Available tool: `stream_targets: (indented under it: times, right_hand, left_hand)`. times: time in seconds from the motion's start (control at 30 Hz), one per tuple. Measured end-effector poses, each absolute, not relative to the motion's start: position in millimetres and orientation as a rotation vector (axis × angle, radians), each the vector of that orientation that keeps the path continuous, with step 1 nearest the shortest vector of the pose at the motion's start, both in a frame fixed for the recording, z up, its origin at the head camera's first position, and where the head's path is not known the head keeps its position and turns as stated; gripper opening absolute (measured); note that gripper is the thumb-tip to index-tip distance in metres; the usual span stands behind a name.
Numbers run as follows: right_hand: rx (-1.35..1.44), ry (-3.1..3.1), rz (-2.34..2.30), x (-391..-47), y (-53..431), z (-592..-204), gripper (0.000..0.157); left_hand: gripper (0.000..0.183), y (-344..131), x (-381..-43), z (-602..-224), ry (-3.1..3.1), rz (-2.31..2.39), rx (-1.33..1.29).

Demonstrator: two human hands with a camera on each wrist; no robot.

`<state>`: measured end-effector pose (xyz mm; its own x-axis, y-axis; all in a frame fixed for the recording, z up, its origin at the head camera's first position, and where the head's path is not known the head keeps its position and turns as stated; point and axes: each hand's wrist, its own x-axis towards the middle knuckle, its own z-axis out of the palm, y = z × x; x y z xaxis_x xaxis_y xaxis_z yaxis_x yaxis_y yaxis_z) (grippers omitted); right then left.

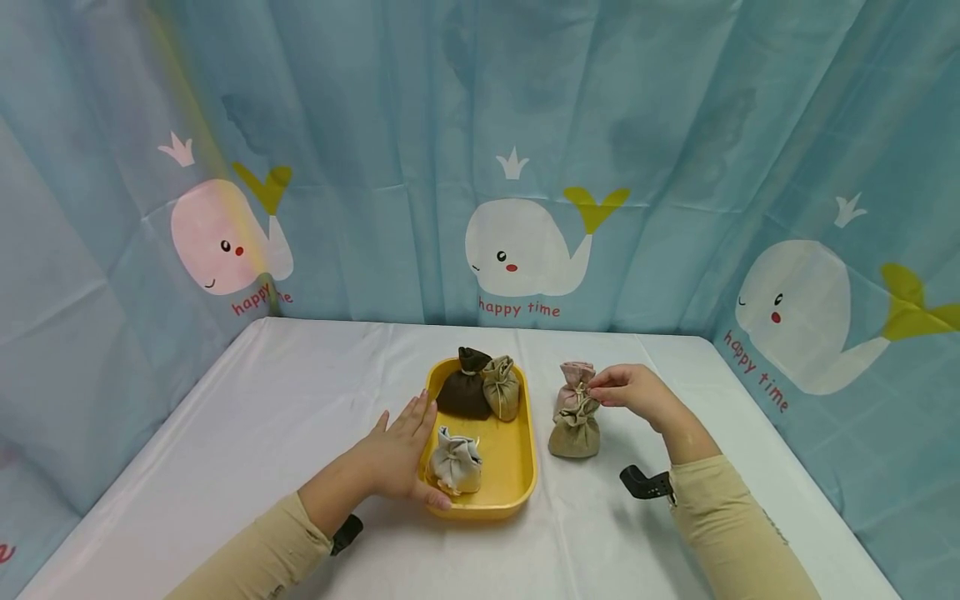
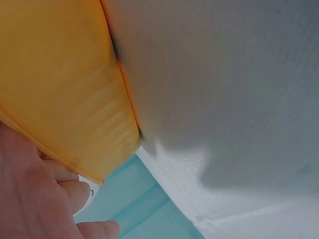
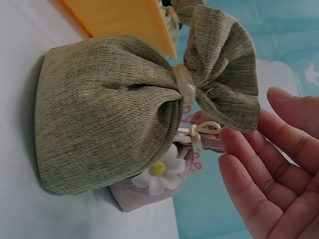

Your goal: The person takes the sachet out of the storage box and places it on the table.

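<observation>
My left hand (image 1: pixel 397 454) lies along the left side of a yellow tray (image 1: pixel 510 479), fingers extended at its rim and thumb near the front corner. From below, the left wrist view shows this hand (image 2: pixel 37 194) against the tray's outer wall (image 2: pixel 65 94). To the tray's right stands an olive-green drawstring pouch (image 1: pixel 574 437), upright, with a pink pouch (image 1: pixel 577 373) behind it. My right hand (image 1: pixel 633 392) is at the green pouch's gathered top. In the right wrist view its loosely bent fingers reach beside that top, the thumb apart from the cloth. A white daisy (image 3: pixel 158 169) decorates the pink pouch.
Inside the tray, a dark brown pouch (image 1: pixel 463 396) and a tan pouch (image 1: pixel 502 387) stand at the far end, and a pale grey pouch (image 1: pixel 455 462) sits near the front left. A white cloth (image 1: pixel 300 375) covers the table. Blue whale-print curtains (image 1: pixel 390 167) surround it.
</observation>
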<state>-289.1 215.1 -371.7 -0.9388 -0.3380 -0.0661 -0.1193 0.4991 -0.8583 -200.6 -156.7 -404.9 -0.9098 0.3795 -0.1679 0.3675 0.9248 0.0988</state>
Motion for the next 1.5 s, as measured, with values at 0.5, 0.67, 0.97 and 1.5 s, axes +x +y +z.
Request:
stream_targets:
  times: [0.5,0.67,0.97,1.5]
  right_hand:
    - [-0.432,2.539,-1.408,-294.4,215.1,-366.1,0.031]
    - [-0.454,2.542,-1.407,-294.0,213.5,-363.0,0.030]
    - [-0.439,2.579,-1.361,-293.2,203.7,-354.4,0.031]
    - [-0.588,2.531,-1.334,-285.6,156.4,-339.0,0.019]
  left_hand:
    - [0.138,-156.2,-199.5,-399.8,2.894,0.095,0.573]
    - [0.137,-156.2,-198.4,-398.4,2.896,0.126,0.589]
    - [0.137,-156.3,-198.8,-400.2,2.907,0.113,0.598]
    - [0.137,-156.4,-199.4,-401.8,2.899,0.116,0.592]
